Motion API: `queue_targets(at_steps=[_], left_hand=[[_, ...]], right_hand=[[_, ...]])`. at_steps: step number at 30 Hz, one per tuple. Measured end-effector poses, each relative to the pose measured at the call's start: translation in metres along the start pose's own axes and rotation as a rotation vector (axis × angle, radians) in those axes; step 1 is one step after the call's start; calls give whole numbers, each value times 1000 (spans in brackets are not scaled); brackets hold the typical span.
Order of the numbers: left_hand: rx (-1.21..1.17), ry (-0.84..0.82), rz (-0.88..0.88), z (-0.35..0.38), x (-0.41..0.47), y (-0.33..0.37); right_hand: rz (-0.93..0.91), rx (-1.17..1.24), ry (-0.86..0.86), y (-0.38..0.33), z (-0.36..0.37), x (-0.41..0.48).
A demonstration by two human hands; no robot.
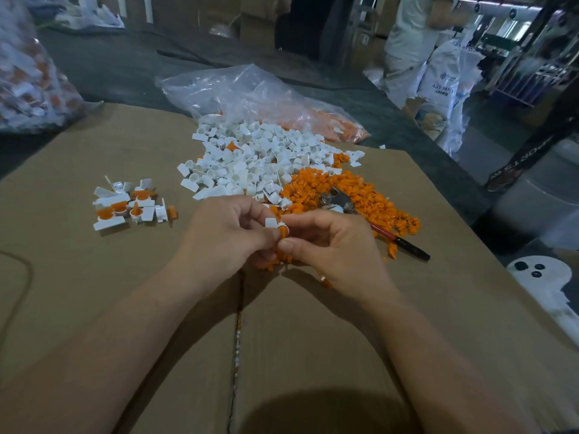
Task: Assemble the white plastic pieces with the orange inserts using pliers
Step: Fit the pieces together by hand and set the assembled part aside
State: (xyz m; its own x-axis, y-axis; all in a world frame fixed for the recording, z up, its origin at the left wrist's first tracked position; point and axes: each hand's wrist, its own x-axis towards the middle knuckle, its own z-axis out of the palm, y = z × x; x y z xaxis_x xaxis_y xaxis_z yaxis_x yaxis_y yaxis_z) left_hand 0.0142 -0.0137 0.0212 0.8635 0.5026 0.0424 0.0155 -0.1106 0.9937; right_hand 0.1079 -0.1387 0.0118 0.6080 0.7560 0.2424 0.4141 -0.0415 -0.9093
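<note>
Both hands meet mid-frame: left hand [225, 236] pinches a white piece [271, 222] steady, right hand [332, 249] pinches an orange insert [284, 232] at its ring. Pliers [343, 202] lie centre-right, within easy reach.

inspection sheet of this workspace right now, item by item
surface: flat brown cardboard sheet, centre seam
job's things: pile of white plastic pieces; heap of orange plastic inserts; assembled pieces grouped left; red-handled metal pliers lying on the orange heap
clutter: clear plastic bag behind the piles
grippers: left hand and right hand together pinch one white-and-orange piece
cables: thin dark cord near the cardboard's left edge
surroundings: person in pale clothes standing, white printed sack beside
</note>
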Motion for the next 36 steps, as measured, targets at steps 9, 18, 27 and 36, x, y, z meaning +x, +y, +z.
queue_targets(at_steps=[9,18,27,36], left_hand=[[-125,-44,-86,-4,0,3],[-151,-73,-128,-3,-1,4],[-128,-77,-136,-4,0,4],[-78,-48,-159,-6,0,4]], right_hand=[[-110,156,-18,0,2,-1],[-253,-80,36,4,0,0],[-274,-139,32,7,-1,2],[-289,-180,27,9,0,2]])
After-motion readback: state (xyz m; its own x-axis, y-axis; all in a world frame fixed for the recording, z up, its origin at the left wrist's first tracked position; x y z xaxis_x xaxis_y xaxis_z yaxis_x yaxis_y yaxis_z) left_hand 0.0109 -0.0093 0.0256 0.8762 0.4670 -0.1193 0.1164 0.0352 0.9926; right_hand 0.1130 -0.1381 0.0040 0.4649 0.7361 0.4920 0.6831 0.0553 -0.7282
